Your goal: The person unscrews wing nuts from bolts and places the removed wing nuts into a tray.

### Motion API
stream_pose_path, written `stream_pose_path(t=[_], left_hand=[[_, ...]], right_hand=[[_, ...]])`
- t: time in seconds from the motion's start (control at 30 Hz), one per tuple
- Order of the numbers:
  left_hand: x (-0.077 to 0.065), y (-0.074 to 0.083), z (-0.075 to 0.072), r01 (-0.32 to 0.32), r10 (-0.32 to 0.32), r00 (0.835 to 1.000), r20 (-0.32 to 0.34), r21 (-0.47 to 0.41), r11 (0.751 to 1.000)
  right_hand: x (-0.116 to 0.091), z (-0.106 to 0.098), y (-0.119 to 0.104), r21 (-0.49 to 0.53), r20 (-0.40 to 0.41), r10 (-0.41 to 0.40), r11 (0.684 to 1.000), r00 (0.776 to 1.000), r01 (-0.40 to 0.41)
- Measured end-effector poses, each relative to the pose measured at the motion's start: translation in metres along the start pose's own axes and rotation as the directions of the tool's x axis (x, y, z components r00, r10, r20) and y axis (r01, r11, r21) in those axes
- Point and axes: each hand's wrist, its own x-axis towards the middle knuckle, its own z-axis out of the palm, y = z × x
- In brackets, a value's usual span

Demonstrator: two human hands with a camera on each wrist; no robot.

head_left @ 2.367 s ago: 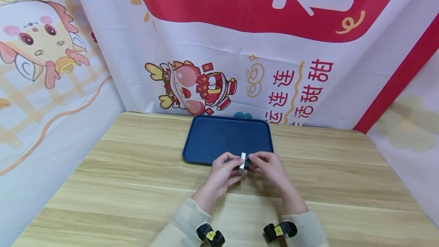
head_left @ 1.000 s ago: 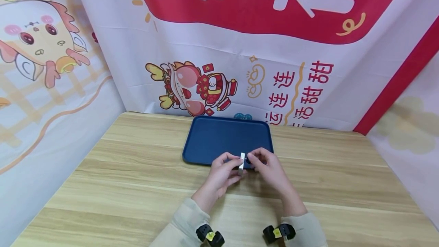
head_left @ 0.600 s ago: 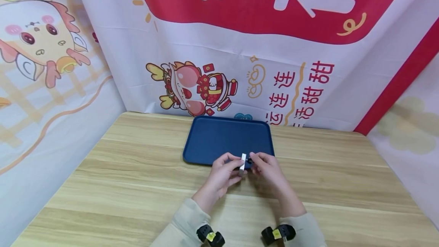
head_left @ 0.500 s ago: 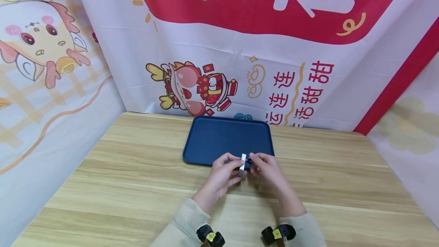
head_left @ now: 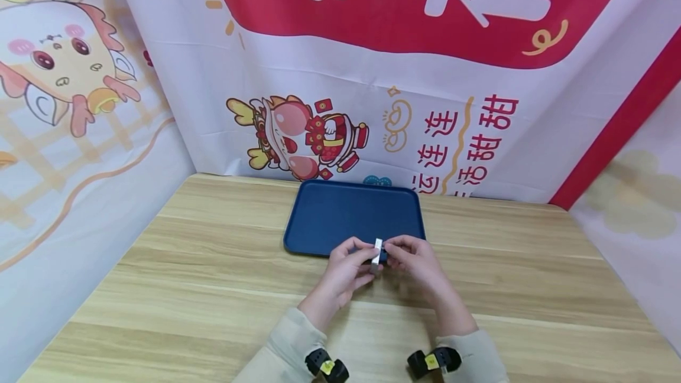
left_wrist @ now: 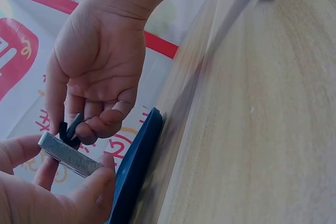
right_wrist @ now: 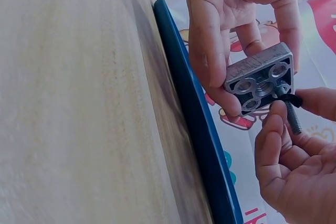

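My left hand (head_left: 340,270) grips a small square metal plate (right_wrist: 256,80) by its edges, thumb on one side and fingers on the other. Ringed holes show on the plate's face in the right wrist view. A threaded screw (right_wrist: 294,120) sticks out from near one corner, with a black wing nut (right_wrist: 290,98) around it close to the plate. The fingertips of my right hand (head_left: 420,262) pinch the wing nut. In the left wrist view the nut (left_wrist: 68,135) and screw (left_wrist: 76,124) are partly covered by the right fingers. Both hands are raised over the tray's near edge.
A dark blue tray (head_left: 351,217) lies on the wooden table (head_left: 213,265) just beyond the hands, near the back edge. A printed cloth (head_left: 330,64) hangs behind the table, and more printed cloth stands at both sides.
My right fingers shift around the wing nut, opening a little and drawing in again over these frames, now nearer the plate than half a second ago. The left hand stays almost still with the plate.
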Motion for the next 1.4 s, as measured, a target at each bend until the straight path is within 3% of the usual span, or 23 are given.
stream_pose_path(t=[0.3,0.7,1.2,1.4], left_hand=[[0.0014,-0.0009,0.0005,0.010,-0.010,1.000,-0.004,-0.011,1.000],[0.0007,-0.0010,-0.0010,0.011,-0.011,1.000,-0.004,-0.013,1.000],[0.0004,-0.0012,0.0003,0.011,-0.011,1.000,-0.007,0.005,1.000],[0.0002,-0.0024,0.0006,0.008,-0.008,1.000,-0.004,0.011,1.000]], right_hand=[[0.0012,-0.0015,0.0047,-0.064,0.021,-0.069,0.995,0.997,0.071],[0.0009,0.0006,0.0028,-0.145,0.013,-0.091,0.985,0.996,0.092],[0.0025,0.0011,0.0052,-0.276,0.015,-0.208,0.939,0.978,0.204],[0.0032,0.0018,0.0058,-0.304,0.007,-0.215,0.930,0.976,0.207]])
